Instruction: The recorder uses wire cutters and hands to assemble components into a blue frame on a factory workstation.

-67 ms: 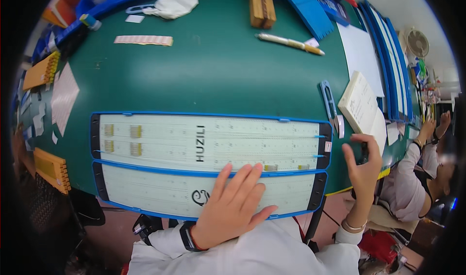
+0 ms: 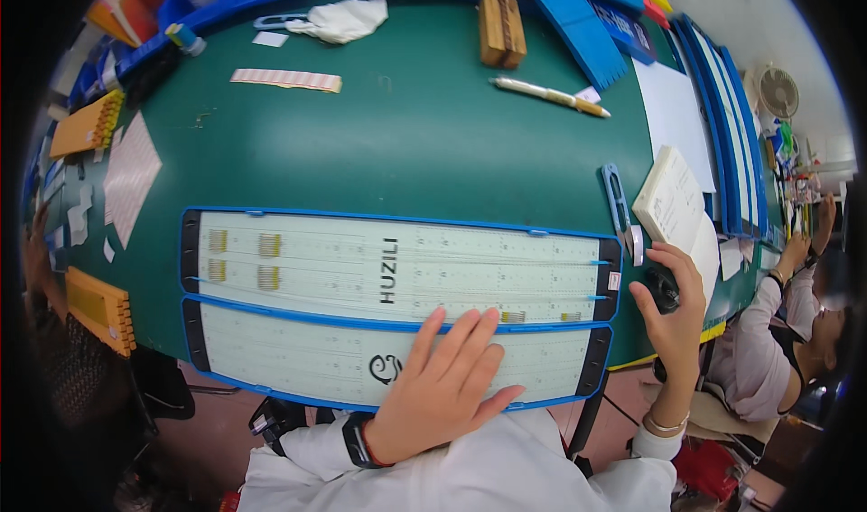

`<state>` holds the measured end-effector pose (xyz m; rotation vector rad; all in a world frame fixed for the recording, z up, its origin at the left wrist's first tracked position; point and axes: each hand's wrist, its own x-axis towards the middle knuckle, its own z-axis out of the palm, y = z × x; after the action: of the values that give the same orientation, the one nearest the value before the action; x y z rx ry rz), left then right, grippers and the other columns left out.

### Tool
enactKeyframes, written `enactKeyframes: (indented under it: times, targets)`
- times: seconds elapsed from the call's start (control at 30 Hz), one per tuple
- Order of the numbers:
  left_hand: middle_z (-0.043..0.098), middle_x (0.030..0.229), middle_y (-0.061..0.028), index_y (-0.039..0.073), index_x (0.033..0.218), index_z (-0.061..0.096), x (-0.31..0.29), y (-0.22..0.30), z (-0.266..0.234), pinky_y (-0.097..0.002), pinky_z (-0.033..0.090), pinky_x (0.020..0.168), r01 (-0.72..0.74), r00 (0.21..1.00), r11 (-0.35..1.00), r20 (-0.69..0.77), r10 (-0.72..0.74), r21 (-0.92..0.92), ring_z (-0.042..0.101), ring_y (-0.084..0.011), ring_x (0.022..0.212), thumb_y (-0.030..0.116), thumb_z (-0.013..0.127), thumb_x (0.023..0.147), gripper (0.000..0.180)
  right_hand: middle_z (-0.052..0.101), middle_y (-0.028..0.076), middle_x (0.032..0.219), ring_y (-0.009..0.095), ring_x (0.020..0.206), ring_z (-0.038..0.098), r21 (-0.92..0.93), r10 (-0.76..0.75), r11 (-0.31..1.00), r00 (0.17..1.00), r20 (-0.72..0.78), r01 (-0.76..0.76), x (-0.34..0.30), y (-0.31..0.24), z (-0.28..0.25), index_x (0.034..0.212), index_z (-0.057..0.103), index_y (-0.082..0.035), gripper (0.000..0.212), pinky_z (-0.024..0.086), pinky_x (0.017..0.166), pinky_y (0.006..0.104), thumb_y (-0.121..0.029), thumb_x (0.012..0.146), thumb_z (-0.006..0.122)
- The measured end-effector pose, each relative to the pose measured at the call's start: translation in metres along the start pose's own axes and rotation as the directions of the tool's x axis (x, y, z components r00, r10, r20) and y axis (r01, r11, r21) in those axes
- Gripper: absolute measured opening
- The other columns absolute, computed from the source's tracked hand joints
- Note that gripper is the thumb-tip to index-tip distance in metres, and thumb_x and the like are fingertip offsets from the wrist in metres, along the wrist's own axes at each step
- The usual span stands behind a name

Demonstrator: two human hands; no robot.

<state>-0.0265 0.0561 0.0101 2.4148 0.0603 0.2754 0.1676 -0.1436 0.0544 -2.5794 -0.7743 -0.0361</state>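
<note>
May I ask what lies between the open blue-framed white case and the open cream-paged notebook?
In the head view, pale-blue-handled snips lie between the case and the notebook, with a small pale slip near their lower end.

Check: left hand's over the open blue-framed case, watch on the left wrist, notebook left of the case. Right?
One error: the notebook is to the right of the blue-framed case, as the head view shows. The rest holds: left hand over the open case, watch on that wrist.
</note>
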Motion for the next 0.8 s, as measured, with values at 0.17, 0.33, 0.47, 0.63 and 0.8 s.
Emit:
enactKeyframes:
  times: [0.17,0.33,0.47,0.63,0.8]
  targets:
    - [0.051,0.128,-0.0196,0.001,0.101,0.055,0.0,0.0,-0.001,-0.0522,0.032,0.102,-0.054,0.998,0.998,-0.027,0.054,0.018,0.05,-0.0326,0.116,0.034,0.072,0.077,0.044,0.058,0.012,0.121,0.032,0.12,0.047,0.125,-0.385,0.923,0.877,0.289,0.364,0.041,-0.068,-0.004,0.111,0.061,-0.004,0.032,0.037,0.1,0.0419,-0.004,0.079,0.063]
    - [0.052,0.126,-0.0197,0.0,0.102,0.054,0.002,0.001,-0.004,-0.0508,0.032,0.103,-0.064,0.997,0.998,-0.047,0.064,0.006,0.05,-0.0339,0.115,0.033,0.071,0.077,0.044,0.048,0.013,0.134,0.034,0.126,0.041,0.314,-0.77,0.637,0.569,0.288,0.704,0.085,-0.118,0.076,0.125,0.05,-0.002,0.043,0.031,0.107,0.0434,-0.001,0.083,0.053]
    - [0.052,0.126,-0.0199,0.0,0.102,0.054,-0.001,0.0,-0.002,-0.0508,0.032,0.103,-0.081,0.994,0.996,-0.074,0.079,-0.024,0.049,-0.0339,0.115,0.033,0.071,0.078,0.044,0.045,0.013,0.137,0.032,0.131,0.037,0.328,-0.795,0.602,0.505,0.337,0.728,0.108,-0.139,0.114,0.13,0.046,-0.005,0.046,0.028,0.111,0.0433,0.003,0.084,0.046]
    - [0.045,0.132,-0.0224,0.0,0.112,0.054,-0.004,-0.001,-0.008,-0.0513,0.028,0.105,-0.12,0.993,0.991,-0.005,0.119,-0.067,0.044,-0.0359,0.121,0.051,0.067,0.076,0.063,0.049,0.014,0.133,0.031,0.126,0.043,0.14,-0.617,0.764,0.649,0.446,0.63,0.079,-0.125,0.081,0.129,0.047,-0.004,0.046,0.034,0.107,0.0406,0.003,0.084,0.045]
    - [0.042,0.134,-0.0223,0.003,0.116,0.054,-0.007,-0.004,-0.013,-0.0508,0.026,0.106,-0.15,0.986,0.988,0.079,0.147,0.032,0.04,-0.0357,0.124,0.057,0.066,0.074,0.07,0.058,0.015,0.122,0.033,0.112,0.055,0.064,-0.447,0.873,0.742,0.5,0.483,0.056,-0.106,0.05,0.123,0.053,-0.004,0.039,0.043,0.097,0.0395,0.001,0.085,0.047]
